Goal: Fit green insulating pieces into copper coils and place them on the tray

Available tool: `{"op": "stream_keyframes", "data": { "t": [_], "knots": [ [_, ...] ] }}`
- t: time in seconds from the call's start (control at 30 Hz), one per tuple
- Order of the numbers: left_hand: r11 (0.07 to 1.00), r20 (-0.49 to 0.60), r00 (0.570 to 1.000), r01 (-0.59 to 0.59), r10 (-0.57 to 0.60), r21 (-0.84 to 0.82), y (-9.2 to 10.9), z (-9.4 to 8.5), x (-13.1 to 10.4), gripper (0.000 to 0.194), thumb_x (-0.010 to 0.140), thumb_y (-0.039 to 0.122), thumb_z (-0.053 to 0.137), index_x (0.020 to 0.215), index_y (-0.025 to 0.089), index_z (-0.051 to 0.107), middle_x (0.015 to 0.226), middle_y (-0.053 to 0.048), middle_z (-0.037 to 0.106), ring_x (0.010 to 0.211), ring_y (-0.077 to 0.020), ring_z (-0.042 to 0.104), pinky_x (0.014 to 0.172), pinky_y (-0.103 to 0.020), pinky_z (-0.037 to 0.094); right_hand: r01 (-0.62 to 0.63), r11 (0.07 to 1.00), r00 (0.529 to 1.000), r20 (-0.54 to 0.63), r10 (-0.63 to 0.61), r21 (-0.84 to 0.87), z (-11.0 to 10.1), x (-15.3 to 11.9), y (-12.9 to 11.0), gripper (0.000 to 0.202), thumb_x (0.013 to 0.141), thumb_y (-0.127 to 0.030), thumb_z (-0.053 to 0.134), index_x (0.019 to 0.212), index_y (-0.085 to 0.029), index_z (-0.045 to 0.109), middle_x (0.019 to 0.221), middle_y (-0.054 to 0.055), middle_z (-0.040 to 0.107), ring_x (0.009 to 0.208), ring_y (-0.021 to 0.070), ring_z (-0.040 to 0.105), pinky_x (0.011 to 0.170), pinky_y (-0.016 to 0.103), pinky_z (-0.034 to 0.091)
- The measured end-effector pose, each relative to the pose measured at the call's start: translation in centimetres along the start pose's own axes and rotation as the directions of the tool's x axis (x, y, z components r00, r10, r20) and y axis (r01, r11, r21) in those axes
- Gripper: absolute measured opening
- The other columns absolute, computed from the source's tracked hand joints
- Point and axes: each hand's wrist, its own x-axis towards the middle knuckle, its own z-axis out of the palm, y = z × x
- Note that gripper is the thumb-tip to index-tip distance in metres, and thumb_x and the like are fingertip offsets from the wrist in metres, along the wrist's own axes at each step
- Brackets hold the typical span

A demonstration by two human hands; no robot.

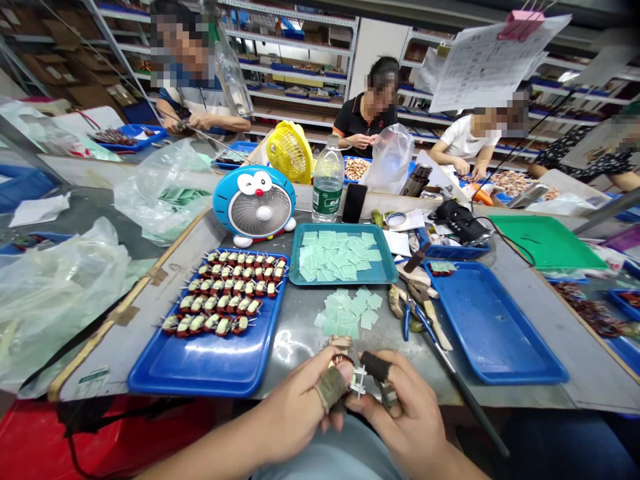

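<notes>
My left hand (313,393), a wrap round its thumb, is closed on a small dark red coil part (343,361) near the table's front edge. Beside it my right hand (400,400), with dark wraps on its fingers, pinches the silvery metal pins (358,381) of that part. Just beyond the hands lies a loose pile of pale green sheets (350,312). More such sheets fill a teal tray (295,273). Rows of similar coil parts (225,283) with cream tops stand in the blue tray (200,367) at the left.
Pliers (423,317) and a long dark rod (475,400) lie right of the hands. Further right is a blue tray (500,327) with a few parts in its far corner. A blue fan (260,203), a bottle (327,183) and a phone (355,203) stand behind; several people sit opposite.
</notes>
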Motion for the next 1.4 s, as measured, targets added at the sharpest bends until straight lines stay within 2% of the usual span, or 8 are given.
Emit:
{"op": "stream_keyframes", "data": {
  "t": [0.2,0.4,0.6,0.73,0.93,1.23,1.33,1.4],
  "knots": [
    [0.998,-0.002,1.0,0.028,-0.028,0.054,-0.5,0.0,-0.4,0.053,0.097,0.068,0.04,0.103,0.017,0.055,0.069,0.002,0.053,0.061,-0.0116,0.048,0.057,-0.023,0.038,0.02,0.996,0.983,0.179,-0.035,0.087,-0.5,1.1,-0.4,0.023,0.089,-0.034,0.075,0.108,-0.023,0.07,0.096,0.003,0.07,0.083,0.0148,0.068,0.072,0.021,0.054],
    [0.999,-0.071,0.997,-0.043,0.043,0.013,-0.9,0.4,-0.6,0.048,0.1,0.064,0.037,0.1,0.019,0.052,0.072,0.003,0.05,0.065,-0.0115,0.049,0.06,-0.023,0.037,-0.069,0.994,0.997,0.041,0.065,0.084,0.5,0.7,-0.5,0.02,0.085,-0.033,0.078,0.098,-0.02,0.069,0.089,0.003,0.067,0.073,0.0139,0.066,0.065,0.021,0.051],
    [0.996,-0.069,0.996,-0.051,0.057,0.076,-0.3,0.5,-0.6,0.049,0.1,0.064,0.037,0.097,0.018,0.054,0.071,0.003,0.05,0.065,-0.0119,0.048,0.063,-0.025,0.039,-0.029,0.991,0.979,0.204,0.001,0.134,0.0,1.2,-0.5,0.025,0.086,-0.03,0.078,0.108,-0.023,0.07,0.099,0.003,0.069,0.085,0.0148,0.067,0.075,0.021,0.052],
    [0.998,-0.128,0.99,-0.052,0.056,0.039,-0.7,0.6,-0.1,0.048,0.101,0.063,0.037,0.099,0.018,0.054,0.072,0.003,0.05,0.065,-0.0111,0.047,0.063,-0.024,0.039,-0.098,0.985,0.994,0.064,0.089,0.143,0.7,1.1,-0.1,0.021,0.085,-0.029,0.078,0.103,-0.023,0.07,0.094,0.002,0.068,0.082,0.0134,0.065,0.074,0.02,0.051],
    [0.995,0.035,0.999,-0.005,0.008,-0.1,0.7,-1.8,0.3,0.062,0.099,0.069,0.033,0.095,0.014,0.062,0.078,-0.006,0.066,0.067,-0.0158,0.059,0.067,-0.029,0.047,-0.179,0.95,0.975,0.174,0.137,0.256,0.7,1.5,1.0,0.036,0.086,-0.035,0.078,0.121,-0.03,0.069,0.11,0.002,0.069,0.099,0.0158,0.068,0.087,0.023,0.051],
    [0.982,0.005,0.999,0.039,-0.038,-0.187,-0.2,-2.0,0.9,0.06,0.096,0.066,0.044,0.092,0.011,0.065,0.079,-0.009,0.07,0.065,-0.0151,0.062,0.068,-0.029,0.047,-0.258,0.928,0.951,0.239,0.195,0.269,1.3,1.3,2.0,0.04,0.086,-0.034,0.078,0.124,-0.027,0.069,0.12,0.005,0.068,0.109,0.0195,0.066,0.096,0.027,0.049],
    [0.982,-0.006,1.0,-0.001,0.0,-0.188,-0.4,-1.8,1.0,0.05,0.094,0.062,0.054,0.092,0.013,0.061,0.078,-0.005,0.066,0.067,-0.014,0.06,0.065,-0.026,0.046,-0.368,0.881,0.922,0.238,0.305,0.297,1.3,1.2,2.3,0.045,0.085,-0.038,0.078,0.126,-0.024,0.067,0.124,0.008,0.066,0.112,0.0226,0.064,0.097,0.031,0.05],
    [0.98,-0.052,0.998,-0.027,0.018,-0.195,-0.5,-2.0,1.1,0.046,0.095,0.059,0.055,0.097,0.013,0.06,0.08,-0.005,0.067,0.069,-0.0135,0.06,0.067,-0.026,0.046,-0.52,0.777,0.854,0.191,0.484,0.355,1.4,0.6,2.6,0.047,0.085,-0.045,0.076,0.124,-0.02,0.066,0.12,0.01,0.067,0.107,0.0235,0.065,0.095,0.033,0.051]
  ]
}}
